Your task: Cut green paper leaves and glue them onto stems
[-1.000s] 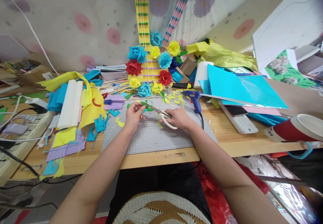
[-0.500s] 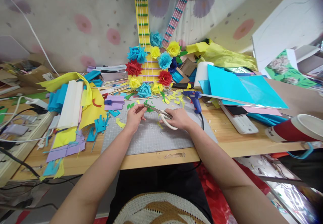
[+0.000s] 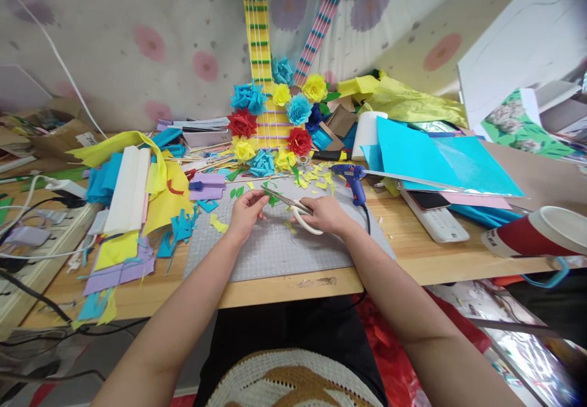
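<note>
My left hand pinches a small green paper piece over a grey cutting mat. Scissors with white handles are gripped in my right hand. Their metal blades point left and reach the green piece. Small green cut-outs lie on the mat just left of my left hand.
A blue glue gun lies right of my right hand. Paper flowers cover a yellow paper guitar against the wall. Coloured paper scraps pile at the left, cyan sheets and a red cup at the right.
My left hand has turned the green piece slightly against the blades. Both hands stay in nearly the same place.
</note>
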The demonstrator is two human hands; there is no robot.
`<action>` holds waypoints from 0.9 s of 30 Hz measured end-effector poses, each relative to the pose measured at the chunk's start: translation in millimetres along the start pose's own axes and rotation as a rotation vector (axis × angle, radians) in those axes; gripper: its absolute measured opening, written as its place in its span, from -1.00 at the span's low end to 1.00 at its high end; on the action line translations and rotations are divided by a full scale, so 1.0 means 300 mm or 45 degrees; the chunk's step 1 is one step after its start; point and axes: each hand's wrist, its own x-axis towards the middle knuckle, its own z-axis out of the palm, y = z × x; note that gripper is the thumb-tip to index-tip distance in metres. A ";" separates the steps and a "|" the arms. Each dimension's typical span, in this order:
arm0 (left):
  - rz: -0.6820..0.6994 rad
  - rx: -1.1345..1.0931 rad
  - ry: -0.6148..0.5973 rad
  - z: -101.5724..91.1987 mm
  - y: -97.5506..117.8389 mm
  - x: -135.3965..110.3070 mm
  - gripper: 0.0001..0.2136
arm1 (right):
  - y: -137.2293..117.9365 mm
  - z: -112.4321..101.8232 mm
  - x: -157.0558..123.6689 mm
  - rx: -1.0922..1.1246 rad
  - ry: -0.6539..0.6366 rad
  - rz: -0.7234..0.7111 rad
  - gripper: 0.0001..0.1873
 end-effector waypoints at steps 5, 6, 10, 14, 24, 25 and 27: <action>-0.033 -0.035 0.007 0.003 0.007 -0.004 -0.72 | 0.004 -0.002 0.003 0.222 0.067 0.085 -0.52; -0.056 -0.057 -0.001 0.004 0.009 -0.005 -0.72 | 0.002 -0.003 0.006 0.362 0.089 0.114 -0.52; -0.168 -0.175 -0.069 0.010 0.016 -0.007 -0.70 | -0.017 -0.005 0.028 1.178 0.055 0.136 -0.59; -0.218 -0.249 -0.211 0.023 0.015 -0.013 -0.70 | -0.047 0.014 0.058 1.681 -0.054 0.103 -0.60; -0.199 -0.149 -0.326 0.041 0.000 -0.017 -0.66 | -0.056 0.050 0.079 1.678 0.036 0.110 -0.65; -0.203 -0.148 -0.293 0.041 0.002 -0.017 -0.64 | -0.054 0.052 0.080 1.609 0.087 0.120 -0.66; -0.200 -0.118 -0.233 0.043 0.002 -0.017 -0.62 | -0.050 0.059 0.082 1.469 0.196 0.138 -0.66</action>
